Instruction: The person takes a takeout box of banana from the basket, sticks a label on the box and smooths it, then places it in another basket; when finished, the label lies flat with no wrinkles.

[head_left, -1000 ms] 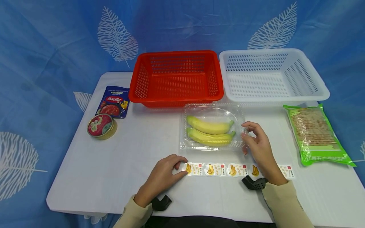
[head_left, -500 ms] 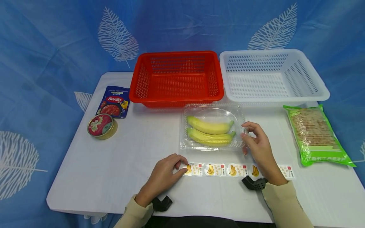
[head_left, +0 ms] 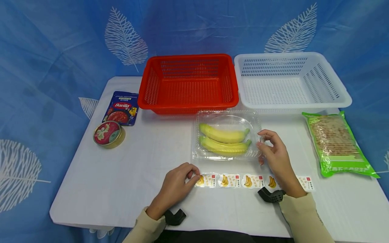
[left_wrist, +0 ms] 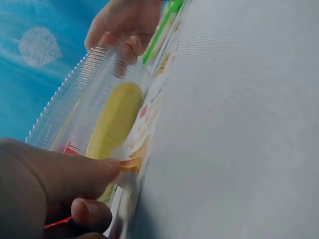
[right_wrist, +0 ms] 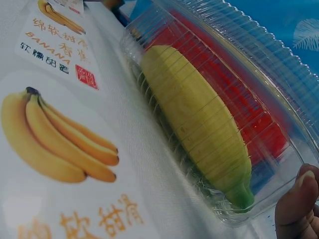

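Observation:
Two bananas (head_left: 225, 135) lie inside a clear plastic clamshell box (head_left: 197, 156) at mid-table. My right hand (head_left: 277, 158) holds the box by its right edge, thumb toward the near side. In front of the box runs a strip of banana stickers (head_left: 233, 185), flat on the table and partly hidden by my right wrist. Its left end is pinched by my left hand (head_left: 176, 182). The left wrist view shows the thumb (left_wrist: 94, 172) against the end sticker (left_wrist: 133, 163), with a curled finger below it. Several stickers (right_wrist: 65, 134) fill the left of the right wrist view.
Behind the box stand a red basket (head_left: 188, 110) and a white basket (head_left: 296, 105). A blue sauce pouch (head_left: 123, 107) and a round tin (head_left: 108, 135) sit at the left. To the right lies a green food bag (head_left: 338, 145).
My left thumb and fingers have drawn together at the strip's left end, and the left wrist has shifted slightly right. The right hand and the box have stayed still.

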A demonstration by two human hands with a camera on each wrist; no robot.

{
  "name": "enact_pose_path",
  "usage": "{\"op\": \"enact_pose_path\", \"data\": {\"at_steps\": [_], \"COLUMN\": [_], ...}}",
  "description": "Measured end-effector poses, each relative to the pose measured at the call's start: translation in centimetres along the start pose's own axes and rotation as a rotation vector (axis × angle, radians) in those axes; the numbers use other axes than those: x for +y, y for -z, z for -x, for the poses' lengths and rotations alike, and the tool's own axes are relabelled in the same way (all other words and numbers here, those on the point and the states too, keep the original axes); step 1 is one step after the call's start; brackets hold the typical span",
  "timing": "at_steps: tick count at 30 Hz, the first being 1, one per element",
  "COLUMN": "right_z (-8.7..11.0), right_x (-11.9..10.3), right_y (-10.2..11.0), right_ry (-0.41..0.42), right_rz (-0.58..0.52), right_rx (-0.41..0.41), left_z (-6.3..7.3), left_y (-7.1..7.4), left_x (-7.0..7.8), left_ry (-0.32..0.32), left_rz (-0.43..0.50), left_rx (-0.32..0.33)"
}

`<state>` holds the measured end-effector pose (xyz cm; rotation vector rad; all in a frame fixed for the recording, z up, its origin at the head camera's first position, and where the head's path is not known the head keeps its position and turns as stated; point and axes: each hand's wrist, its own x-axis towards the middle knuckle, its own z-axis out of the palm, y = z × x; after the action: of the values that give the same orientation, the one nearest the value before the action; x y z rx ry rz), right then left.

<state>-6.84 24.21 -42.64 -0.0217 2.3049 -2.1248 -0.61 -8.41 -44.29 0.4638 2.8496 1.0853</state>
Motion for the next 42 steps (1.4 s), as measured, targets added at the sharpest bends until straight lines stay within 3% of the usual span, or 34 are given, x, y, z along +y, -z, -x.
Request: {"op": "enact_pose_path", "data": {"at_steps": [9, 20, 42], "right_z": [-0.1, -0.2, -0.1], "right_x": [0.1, 0.2, 0.2], "right_y": [0.0, 0.0, 0.0], "right_ry": [0.020, 0.043, 0.020], "right_rz": [-0.022, -0.010, -0.040], "right_rx": [-0.002, 0.000, 0.005], "left_z": [0.2, 0.2, -0.1], "left_y": [1.3, 2.7, 3.6], "left_x": [-0.5, -1.1, -1.6], "left_ry": [0.024, -0.014, -0.042], "left_rz": [0.112, 0.259, 0.375], "left_rx": [-0.166, -0.425, -0.546]}}
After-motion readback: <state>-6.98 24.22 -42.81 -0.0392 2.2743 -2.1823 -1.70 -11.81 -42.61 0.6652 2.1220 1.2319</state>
